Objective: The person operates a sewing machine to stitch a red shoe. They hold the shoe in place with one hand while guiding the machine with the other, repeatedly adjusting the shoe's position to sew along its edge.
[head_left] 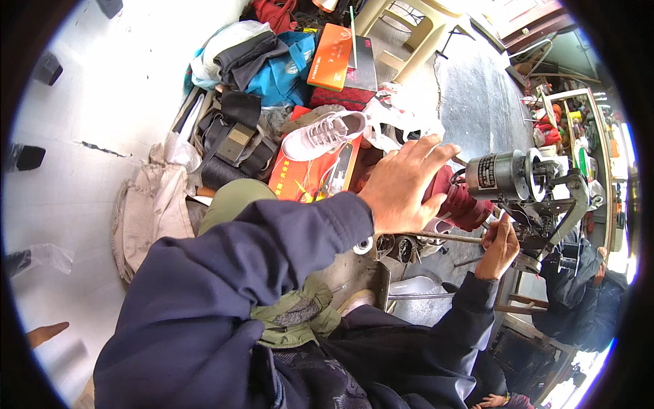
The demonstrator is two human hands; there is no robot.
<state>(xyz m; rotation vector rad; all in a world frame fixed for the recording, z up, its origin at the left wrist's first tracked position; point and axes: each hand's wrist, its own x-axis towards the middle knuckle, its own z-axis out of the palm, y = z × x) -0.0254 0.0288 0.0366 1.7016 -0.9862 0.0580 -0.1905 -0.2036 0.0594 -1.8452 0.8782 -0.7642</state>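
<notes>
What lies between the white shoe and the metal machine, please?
In the head view, the left hand and dark red cloth lie between them.

Red box [289,181] beneath a pale lace-up sneaker [320,138]

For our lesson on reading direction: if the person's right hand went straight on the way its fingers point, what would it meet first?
The right hand would probably meet the silver metal machine, just above it in the picture; depth is unclear here.
</notes>
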